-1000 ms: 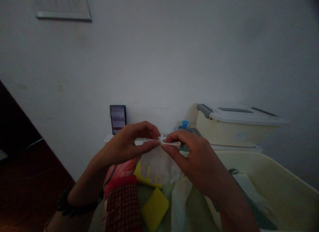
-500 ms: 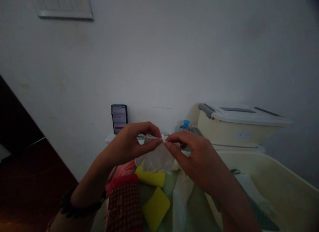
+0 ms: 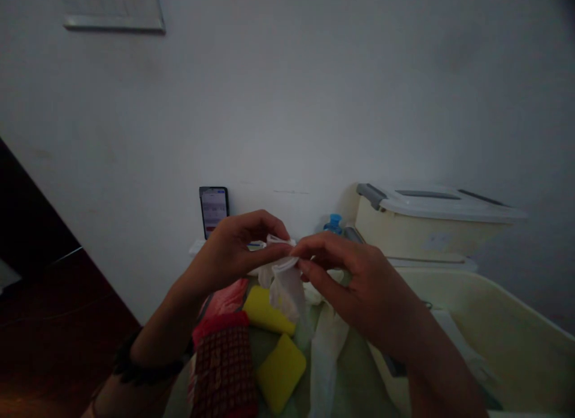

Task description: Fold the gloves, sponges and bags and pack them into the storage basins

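Observation:
A thin white glove (image 3: 287, 289) hangs from my pinched fingers, its rolled rim up and its lower part dangling. My left hand (image 3: 245, 244) grips the rim between thumb and fingers. Close against it, my right hand (image 3: 341, 268) pinches the same rim from the other side. The fingertips of both hands nearly meet and hide part of the glove. Beneath it lie a yellow sponge (image 3: 283, 373) and another yellow piece (image 3: 263, 310). A long whitish piece of limp material (image 3: 326, 358) lies below my right hand.
A phone (image 3: 214, 211) leans upright against the wall. Left of the sponges lies a dark red checked cloth item (image 3: 224, 370). At right stand a lidded cream box (image 3: 417, 235) and an open cream bin (image 3: 507, 304). A blue-capped bottle (image 3: 333, 222) stands behind my right hand.
The glove has gone from spread wide to narrower and folded, its rim now turned toward me. My hands have drawn slightly closer together, the right fingers overlapping the left fingertips.

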